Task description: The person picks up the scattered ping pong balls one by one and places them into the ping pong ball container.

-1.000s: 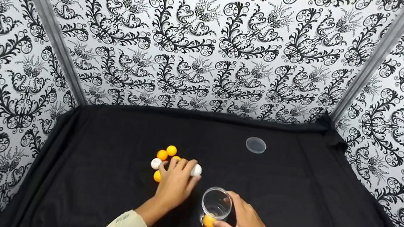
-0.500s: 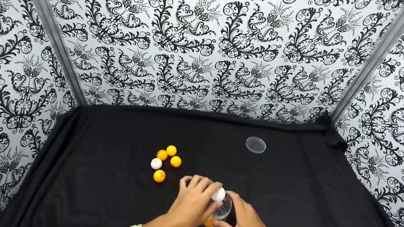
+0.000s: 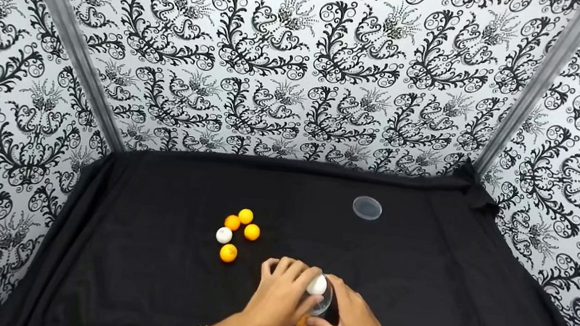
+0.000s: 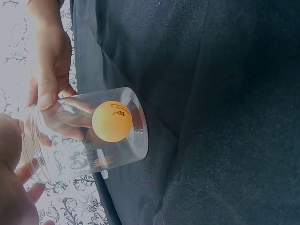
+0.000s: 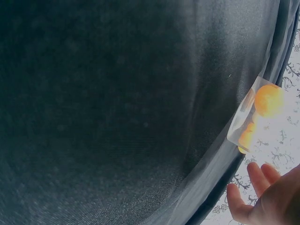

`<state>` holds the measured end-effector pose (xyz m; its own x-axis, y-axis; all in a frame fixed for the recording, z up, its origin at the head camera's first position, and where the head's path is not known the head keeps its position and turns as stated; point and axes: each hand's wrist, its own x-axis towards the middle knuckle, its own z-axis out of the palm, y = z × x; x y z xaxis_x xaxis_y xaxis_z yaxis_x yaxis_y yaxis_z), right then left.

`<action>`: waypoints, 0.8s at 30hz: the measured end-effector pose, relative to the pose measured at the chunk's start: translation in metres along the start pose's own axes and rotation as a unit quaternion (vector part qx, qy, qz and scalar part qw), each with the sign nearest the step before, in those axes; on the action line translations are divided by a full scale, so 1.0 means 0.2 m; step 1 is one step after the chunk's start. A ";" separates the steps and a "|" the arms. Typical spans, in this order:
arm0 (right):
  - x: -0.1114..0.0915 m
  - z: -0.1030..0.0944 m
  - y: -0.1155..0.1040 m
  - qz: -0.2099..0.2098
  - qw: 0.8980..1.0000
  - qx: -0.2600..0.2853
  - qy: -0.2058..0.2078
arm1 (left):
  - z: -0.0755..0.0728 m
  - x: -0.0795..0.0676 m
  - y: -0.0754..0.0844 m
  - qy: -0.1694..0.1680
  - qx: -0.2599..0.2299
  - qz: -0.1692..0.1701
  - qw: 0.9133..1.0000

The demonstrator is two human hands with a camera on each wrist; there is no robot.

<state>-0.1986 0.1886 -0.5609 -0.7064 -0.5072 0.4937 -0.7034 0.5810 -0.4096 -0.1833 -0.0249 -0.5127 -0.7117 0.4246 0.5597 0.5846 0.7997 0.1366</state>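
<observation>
My right hand holds a clear plastic jar, thumb at its near side. At the mouth of the jar, my left hand pinches a white ping-pong ball between thumb and fingers. An orange ping-pong ball lies low inside the jar. The left wrist view shows that orange ball with dark print near the jar's base; the white ball is out of sight there. In the right wrist view, the jar and fingers appear near the right edge.
Several ping-pong balls lie loosely grouped left of the hands, orange ones and a white one. A clear round lid rests farther back on the black cloth. Patterned walls enclose the table's back and sides.
From the ball group, my left hand has carried the white ball right and nearer to the jar's mouth; over the last half second it moved only slightly. My right hand and the jar stayed put.
</observation>
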 end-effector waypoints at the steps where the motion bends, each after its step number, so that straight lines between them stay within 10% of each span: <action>1: 0.00 0.00 0.00 0.000 1.000 0.000 0.000 | 0.00 0.00 0.00 -0.003 -0.001 -0.001 1.000; 24: 0.00 0.00 0.01 -0.012 1.000 -0.012 0.009 | 0.03 -0.01 0.00 0.022 0.012 0.004 1.000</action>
<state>-0.1994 0.1888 -0.5622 -0.6870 -0.5099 0.5176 -0.7184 0.5837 -0.3785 -0.1850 -0.0240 -0.5177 -0.6888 0.4121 0.5964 0.5804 0.8065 0.1129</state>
